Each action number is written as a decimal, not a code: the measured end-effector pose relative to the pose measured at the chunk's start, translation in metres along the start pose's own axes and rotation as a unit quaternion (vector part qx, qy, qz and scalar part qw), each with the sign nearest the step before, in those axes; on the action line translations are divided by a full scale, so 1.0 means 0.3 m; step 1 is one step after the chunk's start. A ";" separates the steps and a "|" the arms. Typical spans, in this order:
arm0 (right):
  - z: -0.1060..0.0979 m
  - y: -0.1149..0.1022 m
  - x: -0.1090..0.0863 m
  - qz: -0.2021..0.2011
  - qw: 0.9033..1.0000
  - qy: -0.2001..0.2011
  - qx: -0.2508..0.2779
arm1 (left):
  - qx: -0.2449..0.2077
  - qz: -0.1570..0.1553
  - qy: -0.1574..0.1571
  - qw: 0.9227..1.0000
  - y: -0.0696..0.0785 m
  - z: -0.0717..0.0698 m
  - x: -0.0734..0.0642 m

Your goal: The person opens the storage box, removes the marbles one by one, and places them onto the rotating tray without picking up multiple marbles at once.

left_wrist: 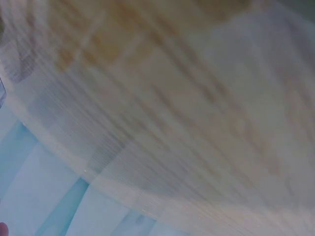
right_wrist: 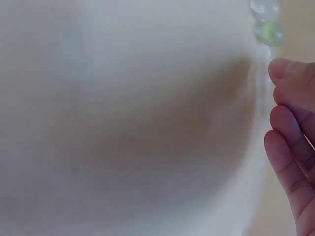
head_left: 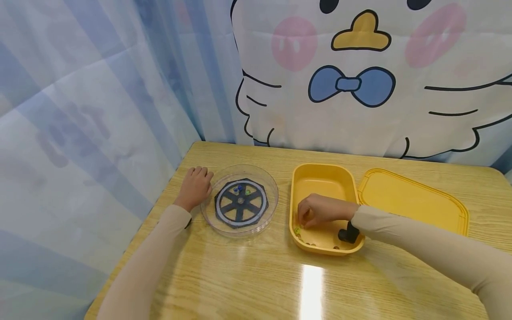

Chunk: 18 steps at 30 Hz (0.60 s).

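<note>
My left hand (head_left: 195, 187) holds the left side of a clear round dish (head_left: 273, 202), its fingers bent at the rim and the fingertips hidden. In the dish, over a dark spoked wheel pattern (head_left: 239, 215), lie two blue marbles (head_left: 239, 188) and a green marble (head_left: 248, 192). My right hand (head_left: 318, 210) reaches down into a yellow bin (head_left: 325, 171), fingers loosely bent near its left wall. Right by the thumb in the right wrist view are a green-swirled marble (right_wrist: 270, 33) and a clear marble (right_wrist: 265, 8). No marble shows between the fingers.
Several small marbles (head_left: 311, 244) lie along the bin's near wall. Right of the bin, a yellow lid (head_left: 412, 200) lies flat on the wooden table (head_left: 248, 275). A patterned curtain (head_left: 256, 80) hangs behind and at the left. The left wrist view is mostly blurred.
</note>
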State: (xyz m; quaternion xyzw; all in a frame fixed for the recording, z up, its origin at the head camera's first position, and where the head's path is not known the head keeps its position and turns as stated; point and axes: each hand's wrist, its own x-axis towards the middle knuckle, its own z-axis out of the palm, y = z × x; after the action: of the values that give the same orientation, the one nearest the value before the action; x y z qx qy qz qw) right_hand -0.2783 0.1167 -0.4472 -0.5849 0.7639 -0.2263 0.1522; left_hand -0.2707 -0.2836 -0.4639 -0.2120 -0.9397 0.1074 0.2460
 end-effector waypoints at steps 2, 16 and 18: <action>-0.011 0.000 0.000 0.003 1.000 0.006 -0.002 | -0.001 0.000 0.001 1.000 0.000 -0.001 0.001; -0.114 -0.064 0.028 0.034 0.998 0.040 -0.035 | 0.004 0.001 0.008 1.000 0.000 0.000 -0.002; -0.132 -0.075 0.042 0.034 0.998 0.048 -0.030 | 0.001 0.001 0.011 1.000 0.000 0.002 -0.004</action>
State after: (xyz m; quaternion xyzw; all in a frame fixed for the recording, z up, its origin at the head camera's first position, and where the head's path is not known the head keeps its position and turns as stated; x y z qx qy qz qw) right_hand -0.2828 0.1064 -0.4013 -0.5515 0.7961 -0.2257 0.1056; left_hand -0.2701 -0.2843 -0.4648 -0.2138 -0.9366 0.1067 0.2564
